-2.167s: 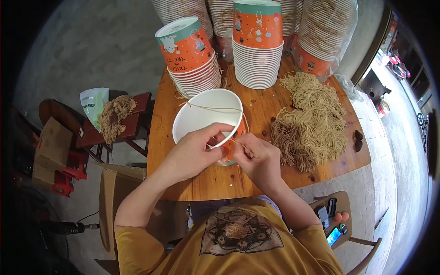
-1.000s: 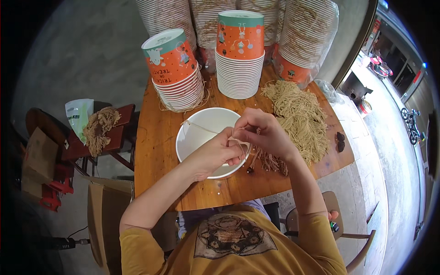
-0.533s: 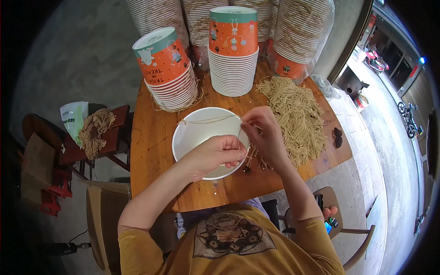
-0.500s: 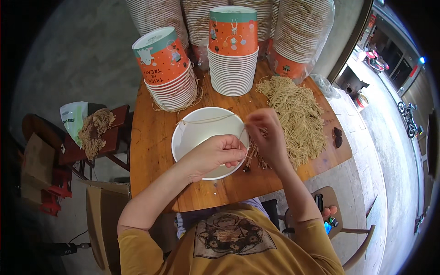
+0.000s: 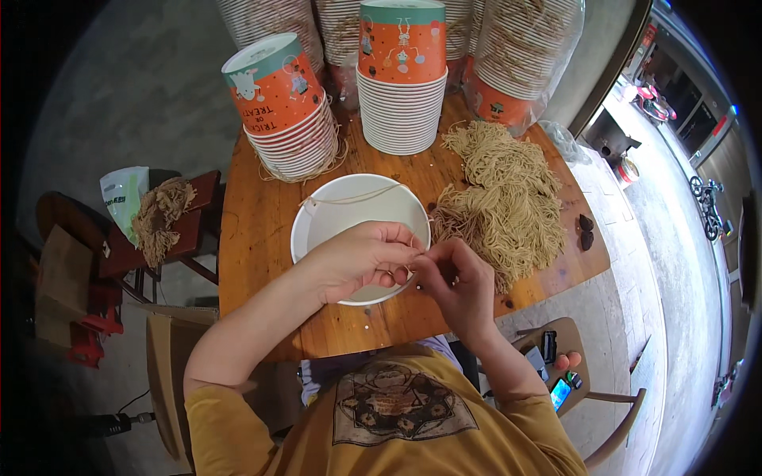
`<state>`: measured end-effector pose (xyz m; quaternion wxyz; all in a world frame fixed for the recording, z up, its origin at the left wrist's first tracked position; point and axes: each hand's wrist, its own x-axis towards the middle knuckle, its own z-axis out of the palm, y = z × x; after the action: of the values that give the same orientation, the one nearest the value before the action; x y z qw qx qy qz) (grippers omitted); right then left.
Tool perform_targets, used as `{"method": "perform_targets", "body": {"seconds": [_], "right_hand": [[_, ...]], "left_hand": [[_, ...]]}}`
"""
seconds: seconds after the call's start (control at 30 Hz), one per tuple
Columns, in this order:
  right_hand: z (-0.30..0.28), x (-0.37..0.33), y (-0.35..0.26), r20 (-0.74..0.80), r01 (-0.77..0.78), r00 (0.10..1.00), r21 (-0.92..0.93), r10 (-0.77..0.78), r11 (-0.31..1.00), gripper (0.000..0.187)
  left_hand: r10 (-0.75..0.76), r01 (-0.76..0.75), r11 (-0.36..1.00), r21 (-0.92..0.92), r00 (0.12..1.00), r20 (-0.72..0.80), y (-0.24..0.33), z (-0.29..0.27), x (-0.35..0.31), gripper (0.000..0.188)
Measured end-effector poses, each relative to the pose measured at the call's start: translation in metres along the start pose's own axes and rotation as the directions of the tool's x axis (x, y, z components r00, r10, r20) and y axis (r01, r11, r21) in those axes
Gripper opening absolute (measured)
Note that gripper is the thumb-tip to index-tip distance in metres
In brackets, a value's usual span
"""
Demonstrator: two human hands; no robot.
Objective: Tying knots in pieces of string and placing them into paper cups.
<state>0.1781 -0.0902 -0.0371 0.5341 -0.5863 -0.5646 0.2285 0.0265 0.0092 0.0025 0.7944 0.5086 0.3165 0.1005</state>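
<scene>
A white paper bucket point(image 5: 324, 226) stands open-side up on the wooden table in front of me. A thin tan cord point(image 5: 349, 197) crosses its mouth as a loose handle, joined near the left rim. My left hand point(image 5: 379, 255) is over the bucket's near right side, with thumb and fingers pinched on the cord's end. My right hand point(image 5: 460, 287) meets it at the fingertips just outside the right rim, also pinching. The short bit of cord between the fingers is mostly hidden. Beside my right hand lies a large heap of tan cords point(image 5: 512, 210).
Upside-down stacks of orange and green printed buckets, one leaning point(image 5: 274, 95) and one upright point(image 5: 402, 79), stand at the table's back. Bagged stacks point(image 5: 520, 59) are behind. Small dark objects point(image 5: 586, 232) lie at right. A stool point(image 5: 202, 210) holds more cord; a chair point(image 5: 567, 333) holds a phone.
My right hand has come down and left from above the right rim to meet my left fingertips. The cord loop that stood at the right rim is now hidden by my hands.
</scene>
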Motion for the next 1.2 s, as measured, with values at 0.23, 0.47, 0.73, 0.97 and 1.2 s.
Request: {"method": "perform_targets", "body": {"seconds": [0.23,0.47,0.73,0.97,1.2], "right_hand": [[0.005,-0.004,-0.012,0.025,0.282,0.959,-0.21,-0.283,0.936,0.011],[-0.025,0.011,-0.014,0.129,0.337,0.94,-0.191,-0.317,0.922,0.02],[-0.031,0.051,-0.022,0.423,0.638,0.76,-0.341,-0.494,0.69,0.037],[-0.033,0.059,-0.009,0.389,0.645,0.752,-0.269,-0.532,0.715,0.022],[-0.028,0.018,-0.001,0.219,0.084,0.972,0.028,-0.088,0.996,0.007]], "left_hand": [[-0.147,0.146,0.979,-0.143,0.989,0.002,0.009,0.002,-0.003,0.013],[0.001,-0.002,0.996,-0.084,1.0,-0.019,-0.001,-0.005,-0.002,0.013],[0.084,-0.087,0.996,-0.024,0.989,-0.119,0.001,0.007,-0.009,0.016],[0.072,-0.081,0.995,-0.056,0.986,-0.149,0.001,0.01,-0.011,0.021],[0.053,-0.055,0.997,-0.058,0.998,-0.037,0.0,0.005,-0.006,0.021]]}}
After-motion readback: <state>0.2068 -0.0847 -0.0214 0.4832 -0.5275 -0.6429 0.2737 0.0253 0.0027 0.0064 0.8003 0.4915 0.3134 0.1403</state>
